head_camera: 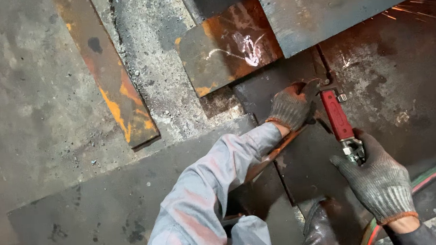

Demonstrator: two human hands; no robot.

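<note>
Gripping red-handled torch (336, 114), chalk-marked plate (228, 48) beyond

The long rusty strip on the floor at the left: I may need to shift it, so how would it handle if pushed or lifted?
The rusty strip looks like flat steel, so probably stiff and heavy for its size. Lying flat on the gritty floor, it would likely scrape rather than roll. Flaking rust may shed.

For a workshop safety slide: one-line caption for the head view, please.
Two grey knit-gloved hands, left hand and right hand, steady a red-handled cutting torch over rusty steel plates.
</note>
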